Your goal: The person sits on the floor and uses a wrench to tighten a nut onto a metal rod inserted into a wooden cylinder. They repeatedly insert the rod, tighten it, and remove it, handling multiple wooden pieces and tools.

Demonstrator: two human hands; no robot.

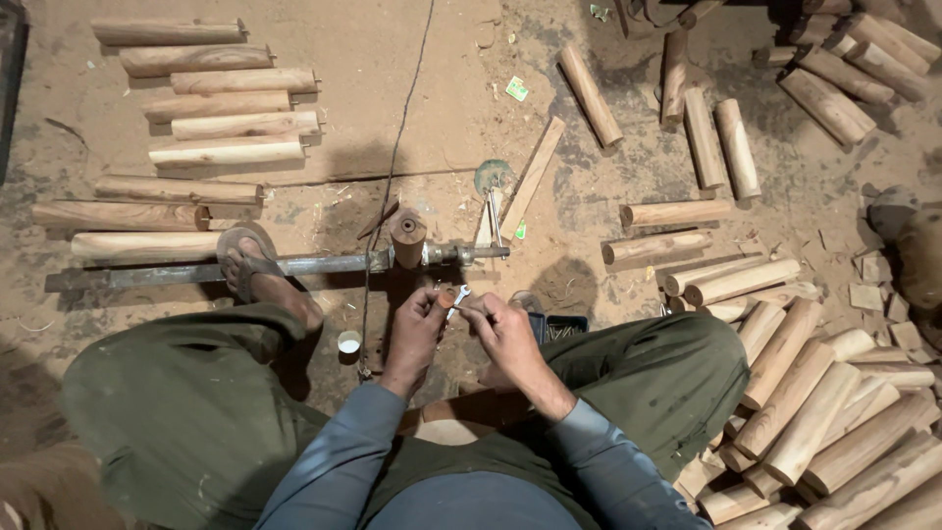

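Between our knees, at six o'clock, our left hand [417,312] pinches a small round wooden piece [446,295], while our right hand [505,329] is closed on a small metal tool [461,294] touching it. Both grips are fingertip-tight; a slip could, we judge, jab a finger or drop the piece into the sawdust floor [412,79]. Just beyond, at twelve o'clock, a wooden block [407,236] sits on the metal bar [196,271] under our sandalled foot [250,265]. Farther off, logs [231,103] lie at ten and two.
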